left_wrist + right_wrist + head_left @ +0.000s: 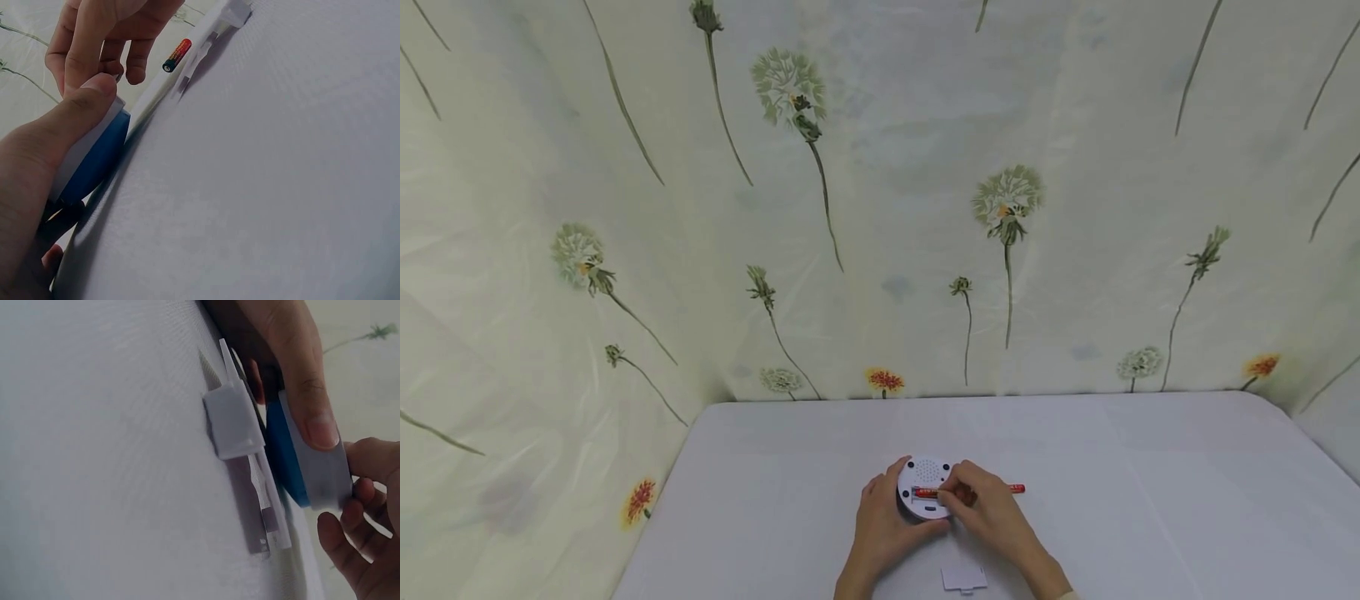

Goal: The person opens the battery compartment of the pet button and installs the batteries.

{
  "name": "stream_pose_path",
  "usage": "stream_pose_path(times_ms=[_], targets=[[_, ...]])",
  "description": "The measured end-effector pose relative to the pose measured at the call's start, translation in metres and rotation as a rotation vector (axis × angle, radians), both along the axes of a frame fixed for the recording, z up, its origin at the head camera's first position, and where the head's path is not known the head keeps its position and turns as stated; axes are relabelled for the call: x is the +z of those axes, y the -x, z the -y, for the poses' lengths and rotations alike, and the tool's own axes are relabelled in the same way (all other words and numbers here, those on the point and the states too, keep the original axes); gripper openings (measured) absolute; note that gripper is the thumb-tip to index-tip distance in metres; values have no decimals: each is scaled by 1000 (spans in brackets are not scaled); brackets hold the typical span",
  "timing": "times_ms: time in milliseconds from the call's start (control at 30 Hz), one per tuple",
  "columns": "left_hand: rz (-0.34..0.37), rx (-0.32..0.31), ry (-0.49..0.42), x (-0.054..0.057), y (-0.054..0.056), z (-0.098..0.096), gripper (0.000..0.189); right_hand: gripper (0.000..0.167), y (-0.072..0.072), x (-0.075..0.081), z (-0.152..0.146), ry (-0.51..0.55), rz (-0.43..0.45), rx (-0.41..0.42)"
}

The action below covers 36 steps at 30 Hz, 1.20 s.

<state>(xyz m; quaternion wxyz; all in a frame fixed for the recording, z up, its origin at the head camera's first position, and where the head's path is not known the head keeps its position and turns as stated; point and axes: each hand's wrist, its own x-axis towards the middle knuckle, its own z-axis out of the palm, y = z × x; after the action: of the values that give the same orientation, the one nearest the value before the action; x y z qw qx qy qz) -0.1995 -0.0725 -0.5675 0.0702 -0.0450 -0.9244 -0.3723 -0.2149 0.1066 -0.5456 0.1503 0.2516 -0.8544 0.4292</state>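
Observation:
A round white device (928, 471) with a blue side shows its underside, with speaker holes and a long battery slot. My left hand (883, 521) grips it by the rim, with the thumb (94, 94) along the near edge. A red battery (925, 492) lies over the slot. My right hand (988, 504) pinches that battery near its right end between thumb and forefinger, hiding part of it. In the right wrist view, the right hand's fingers (340, 540) are bent beside the device's edge.
Another red battery (1017, 488) lies on the white table (760, 492), right of the device. Near the front, a small white battery cover (964, 577) with a tab lies on the cloth. A flowered curtain (895, 208) stands behind the table.

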Motion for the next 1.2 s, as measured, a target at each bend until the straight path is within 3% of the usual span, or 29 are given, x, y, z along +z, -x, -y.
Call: stream_pose_path(times_ms=[200, 833, 1200], targets=[[-12, 1, 1, 0, -1, 0, 104, 20, 0, 3, 1, -5, 85, -9], [-63, -16, 30, 2, 0, 1, 102, 19, 4, 6, 0, 14, 216, 19], [6, -13, 14, 2, 0, 2, 105, 19, 4, 6, 2, 0, 245, 2]])
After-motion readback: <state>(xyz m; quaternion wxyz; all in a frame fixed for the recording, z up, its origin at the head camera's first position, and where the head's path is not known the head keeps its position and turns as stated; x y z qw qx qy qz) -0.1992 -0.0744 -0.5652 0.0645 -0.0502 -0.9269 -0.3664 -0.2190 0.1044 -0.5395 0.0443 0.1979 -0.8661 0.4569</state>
